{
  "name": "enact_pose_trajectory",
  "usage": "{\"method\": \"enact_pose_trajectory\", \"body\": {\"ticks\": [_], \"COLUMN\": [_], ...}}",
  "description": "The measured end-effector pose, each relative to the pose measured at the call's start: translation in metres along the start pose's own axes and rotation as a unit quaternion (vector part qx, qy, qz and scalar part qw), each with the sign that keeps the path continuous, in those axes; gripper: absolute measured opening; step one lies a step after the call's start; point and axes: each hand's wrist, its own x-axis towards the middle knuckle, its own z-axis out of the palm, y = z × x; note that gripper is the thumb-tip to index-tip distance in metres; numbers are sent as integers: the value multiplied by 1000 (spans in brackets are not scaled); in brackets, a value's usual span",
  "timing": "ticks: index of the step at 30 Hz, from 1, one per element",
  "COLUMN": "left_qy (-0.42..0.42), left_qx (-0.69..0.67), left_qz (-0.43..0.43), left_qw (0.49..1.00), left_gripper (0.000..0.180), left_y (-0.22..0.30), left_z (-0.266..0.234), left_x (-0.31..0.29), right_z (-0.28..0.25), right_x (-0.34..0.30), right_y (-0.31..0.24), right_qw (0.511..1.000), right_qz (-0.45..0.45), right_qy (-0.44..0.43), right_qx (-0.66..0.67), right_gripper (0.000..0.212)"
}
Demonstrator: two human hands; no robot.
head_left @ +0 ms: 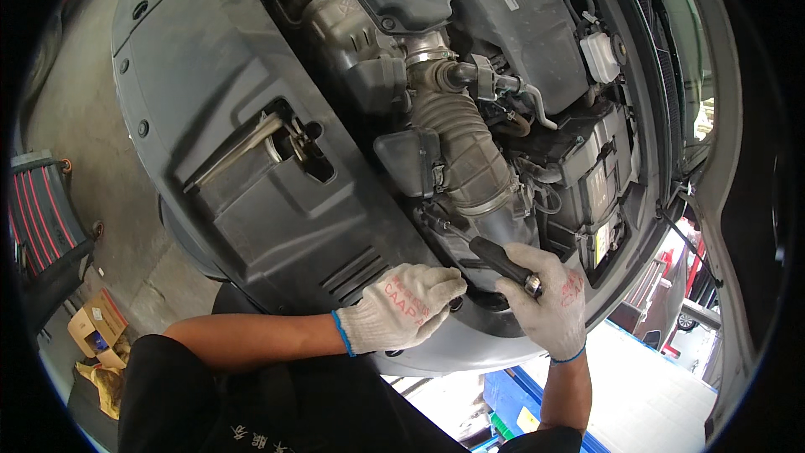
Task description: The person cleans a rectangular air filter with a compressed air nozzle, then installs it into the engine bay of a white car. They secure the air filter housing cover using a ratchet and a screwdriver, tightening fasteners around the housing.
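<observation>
Black clothing (293,403) spreads across the lower left of the head view, below the gloved left hand (402,309) at lower centre, fingers curled together; whether it holds anything cannot be told. Farther right, the gloved right hand (553,302) grips a black-handled tool (495,257), its metal shaft slanting up-left near the ribbed air duct (461,130) mid-frame.

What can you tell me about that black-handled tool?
The tool has a long, dark handle, a thin silvery shaft and a shiny, rounded metal end. It slants across the picture, shaft toward the upper left. The gloved right hand grips it near the shiny end. Its far tip reaches down near the ribbed duct; what it touches there is unclear.
</observation>
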Motion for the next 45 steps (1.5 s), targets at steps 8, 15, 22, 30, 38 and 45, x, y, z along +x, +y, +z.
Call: {"method": "enact_pose_trajectory", "body": {"ticks": [8, 15, 22, 30, 38, 45], "left_qy": [34, 180, 197, -85, 179, 109], "left_qx": [-13, 14, 9, 29, 36, 40], "left_qz": [11, 12, -13, -47, 42, 37], "left_qw": [999, 984, 980, 995, 982, 992], "left_gripper": [47, 56, 58, 60, 53, 52], "left_y": [2, 5, 6, -11, -2, -13], "left_z": [1, 4, 18, 1, 18, 13], "left_x": [5, 23, 83, 108, 94, 107], "right_z": [-5, 8, 16, -11, -7, -23], "right_x": [2, 6, 1, 1, -10, 16], "right_y": [-1, -1, -5, -18, -20, -28], "right_qw": [991, 998, 981, 958, 970, 897], "right_qz": [-51, 1, 178, 15, 211, -141], "right_qy": [-69, 37, 32, -96, -100, -55], "right_qx": [-99, -50, -68, -268, -69, -415], "right_gripper": [45, 38, 43, 46, 40, 46]}}
